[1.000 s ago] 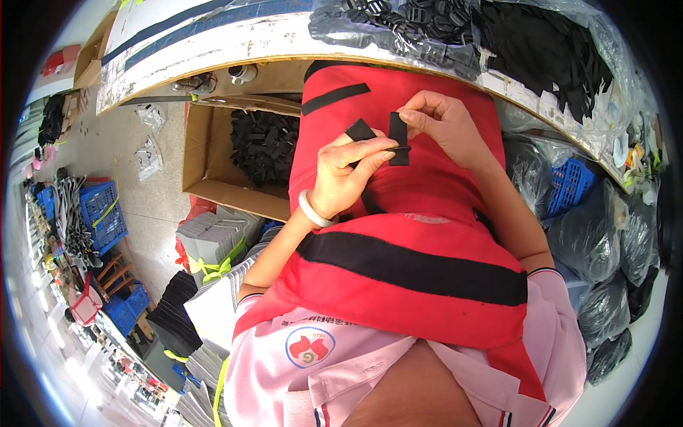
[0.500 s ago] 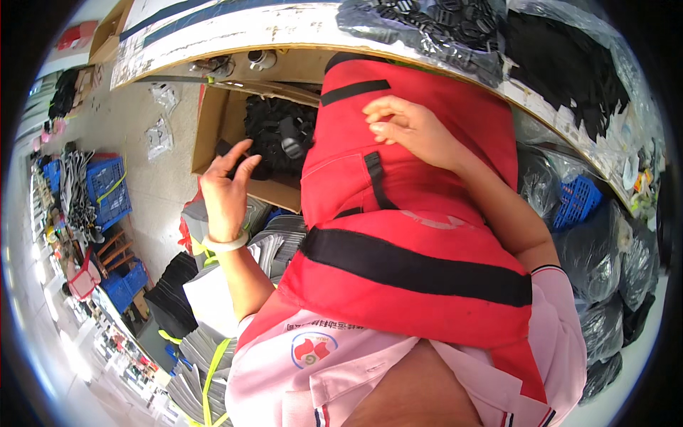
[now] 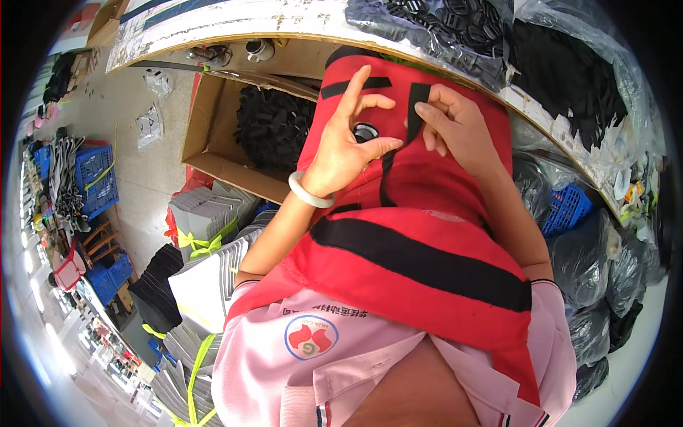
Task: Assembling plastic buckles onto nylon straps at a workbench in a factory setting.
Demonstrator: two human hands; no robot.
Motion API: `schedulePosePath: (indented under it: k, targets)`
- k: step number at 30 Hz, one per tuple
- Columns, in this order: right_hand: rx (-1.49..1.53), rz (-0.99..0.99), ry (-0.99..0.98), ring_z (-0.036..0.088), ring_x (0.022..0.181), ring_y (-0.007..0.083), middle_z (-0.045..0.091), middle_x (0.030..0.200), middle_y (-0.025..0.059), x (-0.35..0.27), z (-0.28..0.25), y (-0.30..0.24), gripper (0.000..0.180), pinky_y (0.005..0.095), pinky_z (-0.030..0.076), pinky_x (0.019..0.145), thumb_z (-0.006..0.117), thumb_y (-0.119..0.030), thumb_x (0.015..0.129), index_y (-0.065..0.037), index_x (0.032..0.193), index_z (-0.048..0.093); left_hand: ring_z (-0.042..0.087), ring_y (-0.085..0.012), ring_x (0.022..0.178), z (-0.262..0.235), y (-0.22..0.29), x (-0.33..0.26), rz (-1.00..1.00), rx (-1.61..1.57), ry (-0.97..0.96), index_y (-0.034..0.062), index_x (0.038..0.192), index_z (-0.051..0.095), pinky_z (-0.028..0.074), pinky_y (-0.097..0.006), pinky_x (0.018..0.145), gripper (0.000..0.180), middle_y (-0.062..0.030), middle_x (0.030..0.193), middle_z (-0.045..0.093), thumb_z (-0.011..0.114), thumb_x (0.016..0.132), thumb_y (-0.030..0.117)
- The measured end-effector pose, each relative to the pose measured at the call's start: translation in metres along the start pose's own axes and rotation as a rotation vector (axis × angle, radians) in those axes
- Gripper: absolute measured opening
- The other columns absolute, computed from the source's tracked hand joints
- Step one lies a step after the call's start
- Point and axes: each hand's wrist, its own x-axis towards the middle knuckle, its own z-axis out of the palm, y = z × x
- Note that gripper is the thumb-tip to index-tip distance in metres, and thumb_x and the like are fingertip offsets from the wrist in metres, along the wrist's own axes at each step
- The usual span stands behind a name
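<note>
1. While both hands are raised over the lap, the left hand stands with its fingers parted and its thumb well away from the index finger, making a wide curve.
2. A small dark round piece with a pale, shiny centre shows in that curve, between thumb and fingers; I cannot tell whether the curled fingers grip it.
3. The right hand is drawn together, thumb against fingers, pinching a black strap near its upper end; the strap's short tip rises above the thumb and the rest hangs down, just beside the left thumb.
4. Below the hands, a narrow black strip lies on the red apron, which covers the lap; whether it joins the pinched strap is unclear.
5. A pale bracelet circles the left wrist.
6. Left of the lap sits a cardboard box holding many small black pieces.
7. Nearer the left elbow, grey sheets are stacked and tied with a yellow-green ribbon.
8. Beyond the knees, the desk carries black buckles in clear plastic and, farther right, a heap of black strips.
</note>
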Motion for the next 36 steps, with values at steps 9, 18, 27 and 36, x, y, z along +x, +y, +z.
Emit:
schedulePosePath:
  k: [9, 18, 27, 36]
  targets:
    - [-0.238, 0.108, -0.253, 0.050, 0.052, 0.0052, 0.058, 0.067, 0.0012, 0.005, 0.006, 0.002, 0.016, 0.0211, 0.038, 0.046, 0.062, -0.017, 0.089, 0.000, 0.090, 0.063, 0.060, -0.0123, 0.081, 0.017, -0.004, 0.005, -0.123, -0.165, -0.207, 0.0121, 0.150, 0.023, 0.051, -0.024, 0.069, 0.086, -0.0100, 0.127, 0.050, 0.058, 0.078, -0.017]
    - [0.243, 0.017, 0.166, 0.044, 0.047, 0.0025, 0.058, 0.069, -0.0013, 0.003, 0.005, 0.028, 0.020, 0.0180, 0.033, 0.042, 0.065, -0.019, 0.090, 0.000, 0.097, 0.066, 0.061, -0.0107, 0.067, 0.004, -0.022, 0.009, -0.352, -0.509, -0.036, 0.0007, 0.123, 0.060, 0.050, -0.021, 0.061, 0.037, -0.0082, 0.095, 0.066, 0.066, 0.087, 0.001]
    - [0.011, 0.042, 0.069, 0.046, 0.048, 0.0032, 0.059, 0.071, -0.0009, 0.002, 0.005, 0.033, 0.017, 0.0188, 0.034, 0.042, 0.060, -0.020, 0.094, -0.003, 0.095, 0.062, 0.052, -0.0042, 0.052, 0.020, -0.033, 0.015, -0.323, -0.498, 0.207, 0.0041, 0.102, 0.067, 0.037, -0.017, 0.042, 0.015, -0.0008, 0.068, 0.061, 0.067, 0.089, 0.011]
    - [0.101, 0.115, 0.050, 0.044, 0.044, 0.0032, 0.055, 0.061, -0.0002, -0.002, 0.009, 0.021, 0.018, 0.0182, 0.032, 0.039, 0.053, -0.020, 0.097, -0.003, 0.092, 0.057, 0.058, -0.0085, 0.061, 0.018, -0.026, 0.014, -0.074, 0.112, 0.187, -0.0018, 0.095, 0.069, 0.045, -0.023, 0.053, 0.014, -0.0063, 0.083, 0.066, 0.070, 0.081, 0.000]
